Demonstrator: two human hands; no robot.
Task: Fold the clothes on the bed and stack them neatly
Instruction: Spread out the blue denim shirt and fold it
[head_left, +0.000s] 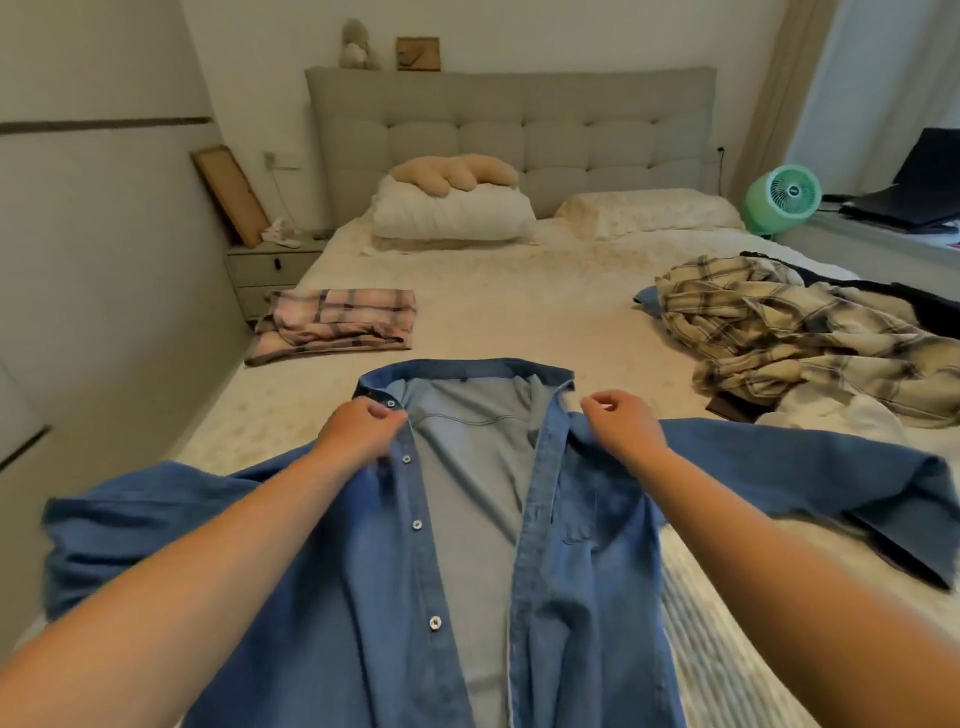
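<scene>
While hands pinch shirt, plaid heap beside.

A blue denim button-up shirt lies open, front up, on the cream patterned bedsheet, collar pointing away. The left hand pinches the button placket just below the collar; the right hand pinches the opposite front edge at the same height, the two well apart with the pale lining between them. Beyond the left hand lies a folded pink plaid garment. Beyond and outward of the right hand sits a rumpled heap of cream-and-dark plaid clothes.
</scene>
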